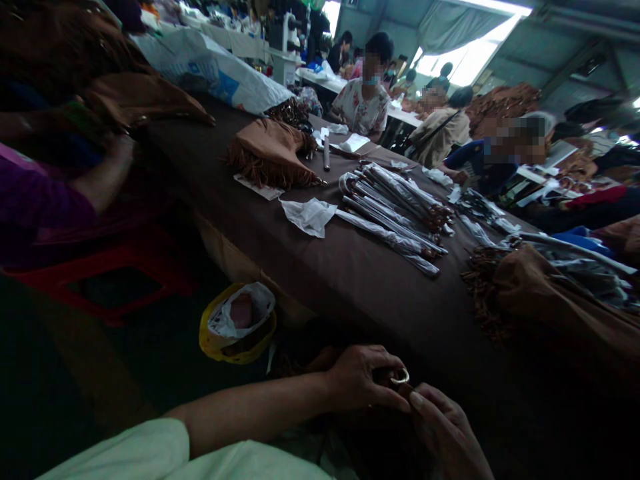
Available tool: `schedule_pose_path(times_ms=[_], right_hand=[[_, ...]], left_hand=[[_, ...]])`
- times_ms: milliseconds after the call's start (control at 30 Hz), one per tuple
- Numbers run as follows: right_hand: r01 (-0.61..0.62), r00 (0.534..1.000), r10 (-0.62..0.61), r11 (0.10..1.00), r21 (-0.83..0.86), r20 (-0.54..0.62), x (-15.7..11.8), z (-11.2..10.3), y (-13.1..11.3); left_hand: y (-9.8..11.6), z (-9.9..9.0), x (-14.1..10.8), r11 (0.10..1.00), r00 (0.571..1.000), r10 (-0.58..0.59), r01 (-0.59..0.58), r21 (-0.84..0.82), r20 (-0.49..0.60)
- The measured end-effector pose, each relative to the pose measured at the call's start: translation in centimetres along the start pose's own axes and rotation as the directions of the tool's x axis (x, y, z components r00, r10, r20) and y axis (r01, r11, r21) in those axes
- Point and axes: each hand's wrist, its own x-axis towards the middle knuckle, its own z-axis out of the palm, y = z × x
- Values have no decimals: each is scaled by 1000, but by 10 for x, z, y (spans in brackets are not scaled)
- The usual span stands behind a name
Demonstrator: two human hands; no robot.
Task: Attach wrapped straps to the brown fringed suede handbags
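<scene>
Several fringed bags on brown tablecloth

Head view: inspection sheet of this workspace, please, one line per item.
surface: long table under a brown cloth
job's things: metal ring on a brown strap
clutter: fringed brown suede bag, white tissue paper, bundle of wrapped straps
grips: left hand holds the ring; right hand pinches the strap
cables: nothing seen
surroundings: seated co-worker, red stool, yellow bag on the floor
</scene>
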Motion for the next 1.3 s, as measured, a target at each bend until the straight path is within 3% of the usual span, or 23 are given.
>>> schedule_pose_path(times_ms=[167,400,533,767,967,1167,1300], right_hand=[[-49,999,50,996,72,-12,-1,3,-2],[-90,996,90,984,152,5,0,-2,0],[-96,994,85,979,181,68,3,-7,8],[-84,996,81,990,111,29,-6,-3,4],[-73,994,71,997,-18,-85,-22,8,-6],[-107,994,107,994,-33,-21,-20,3,5],[-96,994,95,995,-4,-45,-17,3,8]], left_hand=[[-2,4,-2,999,999,-37,37,26,-15],[5,-6,-5,996,991,-93,94,-3,101],[5,-4,-5,999,995,-44,43,3,88],[4,6,-4,989,997,-74,71,131,20],[-4,13,-3,981,1000,6,-5,194,-4],[-9,14,-4,982,999,39,-43,186,23],[-10,13,-4,977,998,40,-48,207,40]])
